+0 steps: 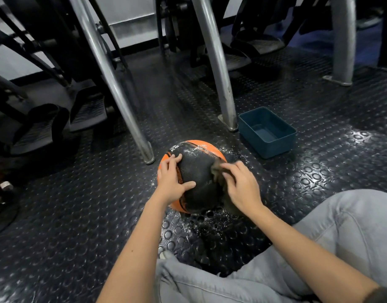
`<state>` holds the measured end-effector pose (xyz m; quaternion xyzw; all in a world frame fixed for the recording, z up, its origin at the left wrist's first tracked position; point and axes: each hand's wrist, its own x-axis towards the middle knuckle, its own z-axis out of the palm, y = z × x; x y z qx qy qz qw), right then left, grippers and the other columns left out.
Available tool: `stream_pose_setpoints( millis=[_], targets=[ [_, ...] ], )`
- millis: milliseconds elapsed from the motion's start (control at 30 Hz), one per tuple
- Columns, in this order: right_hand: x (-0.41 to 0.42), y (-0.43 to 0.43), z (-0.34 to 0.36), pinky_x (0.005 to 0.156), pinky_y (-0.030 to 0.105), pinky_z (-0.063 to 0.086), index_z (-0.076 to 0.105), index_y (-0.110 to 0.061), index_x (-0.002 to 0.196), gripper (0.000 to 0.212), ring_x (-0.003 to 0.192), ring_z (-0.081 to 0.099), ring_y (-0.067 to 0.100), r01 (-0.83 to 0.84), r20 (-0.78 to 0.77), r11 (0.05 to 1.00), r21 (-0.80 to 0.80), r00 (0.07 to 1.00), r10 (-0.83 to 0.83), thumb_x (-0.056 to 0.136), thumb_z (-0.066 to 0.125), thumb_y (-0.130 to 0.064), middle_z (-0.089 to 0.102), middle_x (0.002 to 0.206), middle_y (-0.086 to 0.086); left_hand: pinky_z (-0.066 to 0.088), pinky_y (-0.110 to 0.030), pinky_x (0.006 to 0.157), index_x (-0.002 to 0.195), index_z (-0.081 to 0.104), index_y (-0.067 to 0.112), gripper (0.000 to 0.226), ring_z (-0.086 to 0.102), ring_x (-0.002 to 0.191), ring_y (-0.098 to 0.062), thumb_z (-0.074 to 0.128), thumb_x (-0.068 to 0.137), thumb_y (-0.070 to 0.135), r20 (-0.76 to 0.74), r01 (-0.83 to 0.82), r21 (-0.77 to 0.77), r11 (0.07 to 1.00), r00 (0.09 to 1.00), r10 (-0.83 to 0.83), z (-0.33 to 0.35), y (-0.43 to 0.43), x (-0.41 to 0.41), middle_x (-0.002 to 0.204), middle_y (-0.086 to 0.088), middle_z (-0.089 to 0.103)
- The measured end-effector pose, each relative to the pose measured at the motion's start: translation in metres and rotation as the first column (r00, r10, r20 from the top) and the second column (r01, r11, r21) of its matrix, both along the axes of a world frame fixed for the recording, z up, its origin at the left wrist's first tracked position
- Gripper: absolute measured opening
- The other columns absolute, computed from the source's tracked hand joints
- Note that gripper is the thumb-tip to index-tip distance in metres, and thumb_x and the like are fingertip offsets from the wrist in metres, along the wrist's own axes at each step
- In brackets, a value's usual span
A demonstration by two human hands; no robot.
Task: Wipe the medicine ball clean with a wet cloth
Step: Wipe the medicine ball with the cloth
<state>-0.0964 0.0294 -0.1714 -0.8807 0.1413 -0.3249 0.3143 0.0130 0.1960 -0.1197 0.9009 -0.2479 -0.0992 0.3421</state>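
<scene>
An orange and black medicine ball (pixel 196 169) rests on the studded rubber floor in front of me, with white specks on its top. My left hand (pixel 171 179) lies flat on the ball's left side, fingers spread, holding it steady. My right hand (pixel 242 189) presses a dark brown cloth (pixel 217 173) against the ball's right side; most of the cloth is hidden under the hand and behind the ball.
A dark teal plastic tub (pixel 268 132) stands just beyond the ball to the right. Silver machine legs (pixel 127 110) (pixel 221 84) stand behind the ball, with black pedals at left. White specks lie on the floor (pixel 210 224). My grey-trousered legs (pixel 352 226) fill the lower right.
</scene>
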Motion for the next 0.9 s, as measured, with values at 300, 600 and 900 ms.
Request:
stream_pose_setpoints(
  millis=[300, 600, 900],
  targets=[
    [-0.029, 0.0, -0.05, 0.075, 0.038, 0.044, 0.067, -0.013, 0.109, 0.023, 0.092, 0.058, 0.03, 0.128, -0.231, 0.989, 0.075, 0.967, -0.108, 0.089, 0.059, -0.006, 0.057, 0.099, 0.005, 0.013, -0.043, 0.116, 0.145, 0.025, 0.025, 0.085, 0.012, 0.138, -0.026, 0.076, 0.077, 0.027, -0.01, -0.032, 0.043, 0.999, 0.999, 0.032, 0.004, -0.007, -0.001, 0.147, 0.0, 0.017],
    [0.012, 0.015, -0.006, 0.078, 0.04, 0.047, 0.065, -0.013, 0.111, 0.022, 0.094, 0.057, 0.025, -0.025, 0.0, 0.996, 0.085, 1.0, 0.025, 0.091, 0.057, -0.009, 0.059, 0.103, 0.004, 0.024, -0.042, 0.111, 0.129, 0.038, 0.017, 0.077, 0.026, 0.13, -0.027, 0.076, 0.071, 0.048, 0.073, -0.276, -0.117, 0.954, 0.956, 0.286, -0.009, -0.019, -0.008, 0.133, -0.003, 0.029],
    [0.004, 0.008, -0.007, 0.074, 0.037, 0.042, 0.066, -0.012, 0.108, 0.021, 0.09, 0.057, 0.026, 0.032, -0.017, 0.996, 0.078, 0.999, -0.031, 0.09, 0.056, -0.01, 0.058, 0.097, 0.005, 0.022, -0.042, 0.111, 0.131, 0.037, 0.019, 0.077, 0.023, 0.132, -0.026, 0.076, 0.071, 0.047, 0.052, -0.29, -0.107, 0.951, 0.953, 0.297, -0.008, -0.02, -0.008, 0.135, -0.002, 0.028]
  ],
)
